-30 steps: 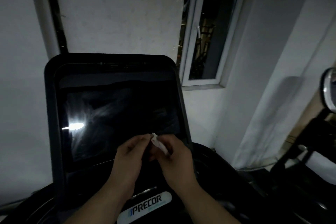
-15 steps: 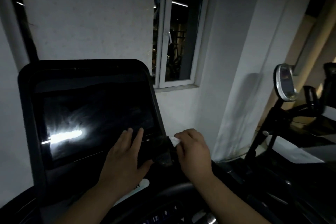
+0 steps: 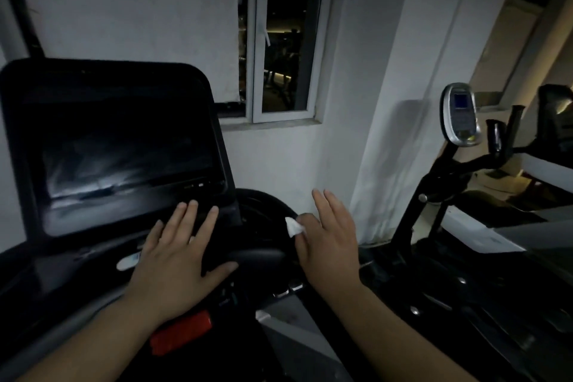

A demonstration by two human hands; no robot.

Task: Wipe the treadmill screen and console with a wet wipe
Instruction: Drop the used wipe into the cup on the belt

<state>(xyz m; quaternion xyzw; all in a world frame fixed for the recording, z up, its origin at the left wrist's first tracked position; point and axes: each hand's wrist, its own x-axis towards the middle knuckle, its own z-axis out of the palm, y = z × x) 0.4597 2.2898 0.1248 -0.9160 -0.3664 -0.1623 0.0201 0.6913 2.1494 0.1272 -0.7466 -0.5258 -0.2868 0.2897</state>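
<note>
The black treadmill screen (image 3: 124, 161) fills the left of the view, streaked and dark, in a wide black frame. Below it lies the console (image 3: 62, 273) with a white logo badge. My left hand (image 3: 183, 254) rests flat with straight fingers on the lower right of the screen frame and the console. To the right, over the dark handlebar (image 3: 263, 254), my right hand (image 3: 328, 242) pinches a small white wet wipe (image 3: 294, 226) between thumb and forefinger. Its other fingers point straight up.
A red safety key tab (image 3: 183, 332) sits at the console's front edge. Behind stands a white wall with a narrow window (image 3: 279, 40). An exercise bike with a silver display (image 3: 460, 115) and black handlebars stands at the right.
The view swung right and down. My hands parted: the left went flat onto the screen frame and console. The right carried the wipe off to the right, past the screen's edge.
</note>
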